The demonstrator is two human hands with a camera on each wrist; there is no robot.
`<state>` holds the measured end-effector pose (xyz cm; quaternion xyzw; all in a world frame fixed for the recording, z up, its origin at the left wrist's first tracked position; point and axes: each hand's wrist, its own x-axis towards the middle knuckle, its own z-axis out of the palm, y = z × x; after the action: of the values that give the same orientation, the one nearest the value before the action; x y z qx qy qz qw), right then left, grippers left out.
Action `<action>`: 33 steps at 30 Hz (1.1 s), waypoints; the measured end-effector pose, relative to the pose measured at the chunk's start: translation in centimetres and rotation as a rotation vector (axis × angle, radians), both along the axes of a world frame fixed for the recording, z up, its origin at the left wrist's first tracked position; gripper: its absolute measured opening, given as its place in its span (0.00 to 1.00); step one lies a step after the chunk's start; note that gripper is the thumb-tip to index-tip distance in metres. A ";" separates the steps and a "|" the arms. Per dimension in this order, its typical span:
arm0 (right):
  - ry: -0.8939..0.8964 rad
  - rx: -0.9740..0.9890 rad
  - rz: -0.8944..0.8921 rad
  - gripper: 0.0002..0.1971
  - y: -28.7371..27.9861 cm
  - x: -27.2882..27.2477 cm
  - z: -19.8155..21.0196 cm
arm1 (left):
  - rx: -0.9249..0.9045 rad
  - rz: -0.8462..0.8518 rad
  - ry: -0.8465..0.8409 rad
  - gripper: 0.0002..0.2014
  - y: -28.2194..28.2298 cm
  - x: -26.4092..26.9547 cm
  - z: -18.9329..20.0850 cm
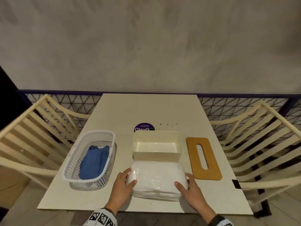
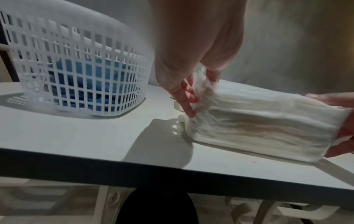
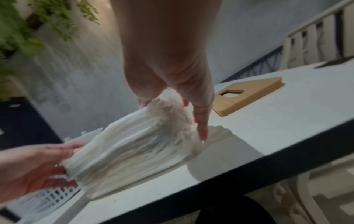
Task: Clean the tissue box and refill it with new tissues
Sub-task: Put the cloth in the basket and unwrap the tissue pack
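A cream tissue box [image 1: 157, 145] stands open and empty mid-table, its wooden slotted lid [image 1: 203, 158] lying flat to its right. Just in front of the box lies a white pack of tissues [image 1: 158, 178] in clear wrap, also visible as a pack of tissues [image 2: 264, 121] and a pack of tissues [image 3: 130, 151] from the wrists. My left hand [image 1: 125, 181] grips its left end, thumb on top. My right hand [image 1: 187, 185] grips the right end the same way. The pack rests on the table or sits just above it.
A white lattice basket [image 1: 91, 159] holding a blue cloth [image 1: 94, 162] stands at the left. A round purple sticker [image 1: 144, 128] sits behind the box. Slatted chairs [image 1: 32, 136] flank the white table [image 1: 81, 198]; a wall rises behind.
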<state>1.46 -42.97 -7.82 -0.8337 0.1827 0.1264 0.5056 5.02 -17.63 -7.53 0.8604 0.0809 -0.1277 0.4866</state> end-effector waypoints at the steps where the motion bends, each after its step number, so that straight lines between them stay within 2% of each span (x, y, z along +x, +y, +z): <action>1: -0.069 -0.076 0.037 0.37 -0.1 -0.2 -0.4 | -0.007 0.005 0.000 0.26 0.1 -0.1 0.0; 3: -0.282 -0.284 0.163 0.38 -0.2 -0.8 -0.5 | -0.005 0.013 -0.008 0.27 0.2 -0.3 -0.1; 6: -0.657 -0.627 0.512 0.29 0.4 -1.1 -0.3 | 0.008 0.022 -0.017 0.26 0.2 -0.3 -0.1; 9: -0.767 -0.822 0.784 0.26 1.8 -0.5 -0.6 | 0.000 0.023 -0.019 0.25 0.1 -0.3 0.1; 11: -0.754 -0.850 0.841 0.25 2.7 0.0 -1.0 | 0.001 0.022 -0.023 0.25 0.1 -0.2 0.2; 14: -0.784 -0.902 0.825 0.20 3.1 0.2 -1.8 | 0.040 0.007 -0.014 0.23 0.1 0.0 0.4; 20: -1.029 -0.893 0.822 0.09 3.0 0.7 -2.6 | 0.029 -0.071 0.003 0.20 0.3 0.0 1.1; 22: -1.007 -0.787 0.824 0.08 2.8 1.2 -2.4 | 0.038 -0.089 -0.001 0.20 0.4 0.1 1.3; 24: -0.905 -0.624 0.777 0.06 2.9 1.4 -2.0 | 0.048 -0.114 0.007 0.20 0.7 0.3 1.4; 28: -0.534 -0.235 0.522 0.06 3.9 2.0 0.0 | 0.080 -0.185 0.020 0.24 1.3 0.6 1.4; 30: -0.366 -0.146 0.490 0.04 4.1 2.9 1.3 | 0.139 -0.223 -0.074 0.29 1.5 0.9 1.1; 33: -0.190 0.067 0.450 0.09 4.0 4.1 2.7 | 0.223 -0.401 -0.259 0.35 1.5 1.4 1.2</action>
<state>5.52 -38.95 -5.08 -0.8443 -0.0601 0.1630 0.5070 6.46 -16.16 -6.30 0.9167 -0.1408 -0.1007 0.3602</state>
